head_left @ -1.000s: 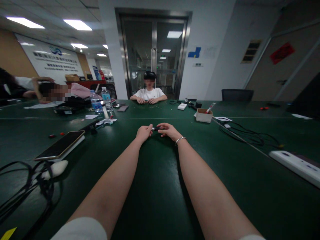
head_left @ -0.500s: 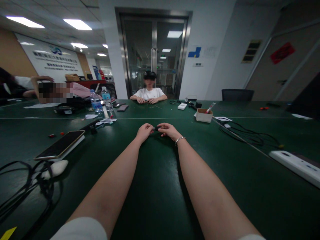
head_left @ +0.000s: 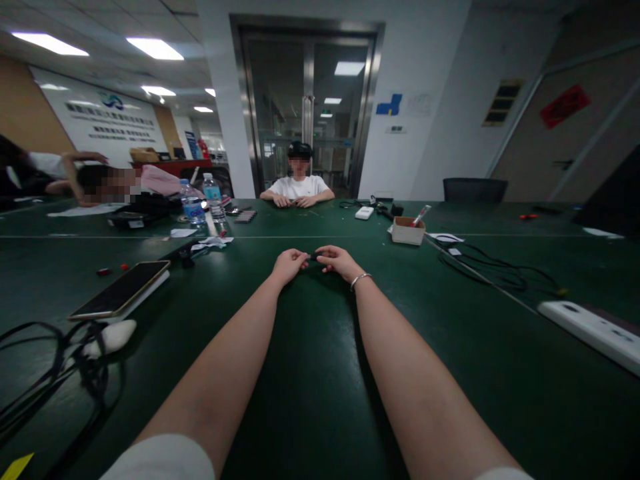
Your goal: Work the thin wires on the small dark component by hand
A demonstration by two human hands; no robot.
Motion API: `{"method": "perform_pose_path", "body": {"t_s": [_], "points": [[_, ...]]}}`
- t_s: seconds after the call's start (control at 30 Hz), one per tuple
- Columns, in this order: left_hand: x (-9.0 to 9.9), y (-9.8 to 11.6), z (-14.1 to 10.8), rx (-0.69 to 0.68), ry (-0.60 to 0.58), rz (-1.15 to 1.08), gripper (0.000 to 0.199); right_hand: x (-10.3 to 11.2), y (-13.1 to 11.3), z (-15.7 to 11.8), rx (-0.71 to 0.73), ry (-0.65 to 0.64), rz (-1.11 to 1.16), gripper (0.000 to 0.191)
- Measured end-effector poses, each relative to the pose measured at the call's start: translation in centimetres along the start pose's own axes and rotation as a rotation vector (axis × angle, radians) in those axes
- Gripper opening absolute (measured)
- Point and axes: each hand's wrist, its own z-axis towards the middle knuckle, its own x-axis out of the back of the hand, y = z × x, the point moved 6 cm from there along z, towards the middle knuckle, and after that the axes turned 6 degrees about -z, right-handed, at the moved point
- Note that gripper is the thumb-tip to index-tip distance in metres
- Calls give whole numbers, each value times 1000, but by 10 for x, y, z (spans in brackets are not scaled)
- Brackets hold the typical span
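Both arms reach forward over the green table. Between my fingertips is a small dark object, too small to name. My left hand pinches its left end between thumb and fingers. At its right end my right hand, with a silver bracelet at the wrist, grips it in the same way. The fingers hide most of the object, and it is held just above or at the tabletop; I cannot tell which.
Left lie a phone, a white mouse, black cables and water bottles. Right are a small box, cables and a power strip. A person sits opposite; another person leans at the left.
My left hand has shifted very slightly beside the small dark object, and less of a lighter part shows at its left end. My right hand stays in place.
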Motion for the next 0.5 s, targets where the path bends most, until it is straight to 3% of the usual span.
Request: {"method": "perform_pose_path", "body": {"t_s": [0.5], "points": [[1,-3,4,-26,-10,85,35,0,0,0,3,-18,-3,23]]}}
